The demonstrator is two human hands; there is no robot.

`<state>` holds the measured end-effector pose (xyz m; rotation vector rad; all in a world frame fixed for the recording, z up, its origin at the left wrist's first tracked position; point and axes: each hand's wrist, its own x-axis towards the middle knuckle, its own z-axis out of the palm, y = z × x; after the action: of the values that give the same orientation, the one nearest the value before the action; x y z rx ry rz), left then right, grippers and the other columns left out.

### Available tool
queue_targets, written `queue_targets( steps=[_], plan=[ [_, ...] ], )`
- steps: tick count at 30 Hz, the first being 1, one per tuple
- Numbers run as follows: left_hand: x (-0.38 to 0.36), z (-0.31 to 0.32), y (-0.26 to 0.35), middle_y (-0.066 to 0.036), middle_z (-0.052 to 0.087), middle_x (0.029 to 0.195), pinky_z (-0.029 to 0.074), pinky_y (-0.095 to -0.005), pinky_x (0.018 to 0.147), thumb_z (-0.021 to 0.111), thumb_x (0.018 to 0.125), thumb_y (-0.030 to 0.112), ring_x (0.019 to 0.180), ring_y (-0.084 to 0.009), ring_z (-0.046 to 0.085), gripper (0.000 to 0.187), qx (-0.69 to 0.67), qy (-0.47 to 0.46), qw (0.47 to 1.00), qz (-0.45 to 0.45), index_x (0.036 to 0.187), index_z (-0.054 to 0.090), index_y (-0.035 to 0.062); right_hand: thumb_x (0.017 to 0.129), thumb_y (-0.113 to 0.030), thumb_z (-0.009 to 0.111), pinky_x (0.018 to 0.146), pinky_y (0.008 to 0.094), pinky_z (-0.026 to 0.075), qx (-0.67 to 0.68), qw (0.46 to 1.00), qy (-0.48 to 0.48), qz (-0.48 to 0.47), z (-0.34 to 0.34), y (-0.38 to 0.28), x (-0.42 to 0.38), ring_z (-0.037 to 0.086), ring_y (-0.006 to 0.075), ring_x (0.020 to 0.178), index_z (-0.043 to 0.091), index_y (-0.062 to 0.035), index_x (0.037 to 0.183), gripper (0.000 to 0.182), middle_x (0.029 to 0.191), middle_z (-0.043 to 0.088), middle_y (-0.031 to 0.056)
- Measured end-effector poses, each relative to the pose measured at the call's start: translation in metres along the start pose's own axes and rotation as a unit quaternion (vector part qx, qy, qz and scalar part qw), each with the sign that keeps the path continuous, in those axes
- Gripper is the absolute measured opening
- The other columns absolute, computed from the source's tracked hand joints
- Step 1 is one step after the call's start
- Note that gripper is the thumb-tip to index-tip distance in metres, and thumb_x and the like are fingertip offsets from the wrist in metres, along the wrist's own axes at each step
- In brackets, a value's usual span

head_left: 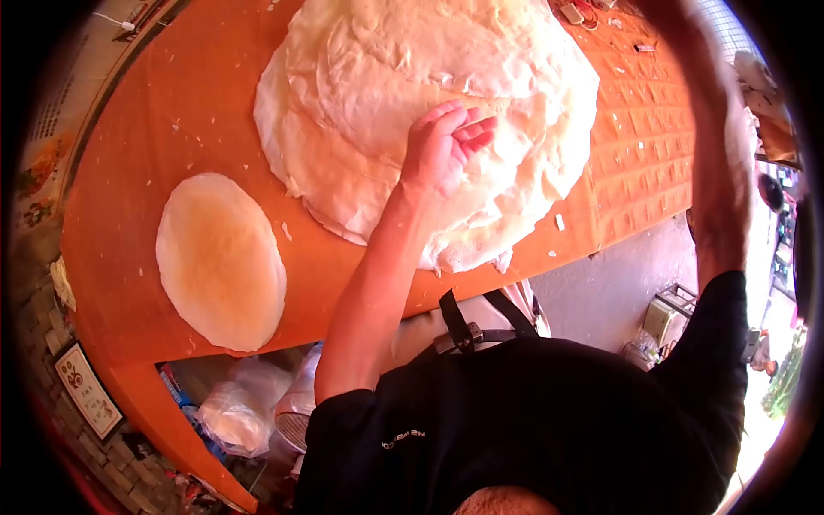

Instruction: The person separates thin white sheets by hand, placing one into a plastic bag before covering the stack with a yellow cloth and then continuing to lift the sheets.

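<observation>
My left hand (446, 146) hovers over a broad, pale heap of thin, soft, layered sheets (343, 112), its palm turned up. The fingers curl loosely with gaps between them, and nothing shows in them. The heap looks like stacked dough sheets, with ragged, folded edges. To the left, a single pale oval sheet (221, 262) lies flat by the table's near edge. My right forearm reaches up along the right side, smeared by motion, and the hand itself is beyond the top of the view.
An orange-covered table (112, 249) carries the sheets, with small white scraps scattered on it. Beneath its near edge sit plastic bags (245, 408). On the floor to the right stands a small metal-framed box (669, 313). A framed sign (88, 390) is at the lower left.
</observation>
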<state>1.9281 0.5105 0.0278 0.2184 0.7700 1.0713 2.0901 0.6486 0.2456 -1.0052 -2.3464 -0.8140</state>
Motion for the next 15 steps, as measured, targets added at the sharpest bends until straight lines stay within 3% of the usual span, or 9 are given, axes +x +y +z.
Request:
queue_targets(
  steps=[4,7,10,14,15],
  plan=[
    [0.015,0.007,-0.011,-0.018,0.061,0.105,0.055,-0.0392,0.084,0.051,0.093,0.004,0.102,-0.0336,0.063,0.017,-0.037,0.014,0.999,0.0,0.109,0.05,-0.0015,0.076,-0.01,0.057,0.06,0.0436,0.051,0.111,0.963,-0.24,0.054,0.103,-0.035,-0.124,0.064,0.0321,0.07,0.064,-0.0121,0.086,0.012,0.072,0.063,0.0097],
    [0.02,0.01,-0.014,-0.017,0.063,0.1,0.056,-0.0413,0.083,0.053,0.091,0.002,0.098,-0.0334,0.065,0.016,-0.059,0.027,0.998,0.004,0.107,0.05,0.0023,0.077,-0.01,0.058,0.067,0.042,0.051,0.158,0.947,-0.258,0.105,0.113,-0.066,-0.165,0.062,0.0303,0.08,0.066,-0.0094,0.092,0.017,0.08,0.064,0.0083],
    [0.022,0.015,-0.015,-0.014,0.064,0.102,0.057,-0.039,0.08,0.054,0.091,0.002,0.094,-0.0318,0.066,0.017,-0.04,0.019,0.999,0.022,0.108,0.051,0.0042,0.076,-0.007,0.058,0.068,0.0431,0.049,0.205,0.931,-0.255,0.16,0.1,-0.069,-0.159,0.062,0.0311,0.081,0.062,-0.0068,0.082,0.008,0.081,0.063,0.0113],
    [0.025,0.017,-0.012,-0.009,0.065,0.102,0.053,-0.0323,0.067,0.055,0.091,0.004,0.086,-0.0271,0.067,0.016,-0.011,0.019,0.999,0.032,0.106,0.052,0.005,0.075,-0.011,0.062,0.066,0.0426,0.048,0.181,0.951,-0.219,0.126,0.107,-0.078,-0.168,0.061,0.0309,0.084,0.062,-0.0051,0.081,0.008,0.087,0.062,0.0115],
    [0.029,0.013,-0.012,-0.008,0.065,0.102,0.051,-0.0311,0.064,0.056,0.091,0.005,0.084,-0.0261,0.067,0.015,-0.007,0.007,0.999,0.035,0.106,0.053,0.0052,0.074,-0.011,0.064,0.07,0.0422,0.048,0.18,0.942,-0.253,0.129,0.106,-0.079,-0.165,0.059,0.0313,0.088,0.062,-0.0042,0.087,0.015,0.091,0.062,0.0105]
  ],
)
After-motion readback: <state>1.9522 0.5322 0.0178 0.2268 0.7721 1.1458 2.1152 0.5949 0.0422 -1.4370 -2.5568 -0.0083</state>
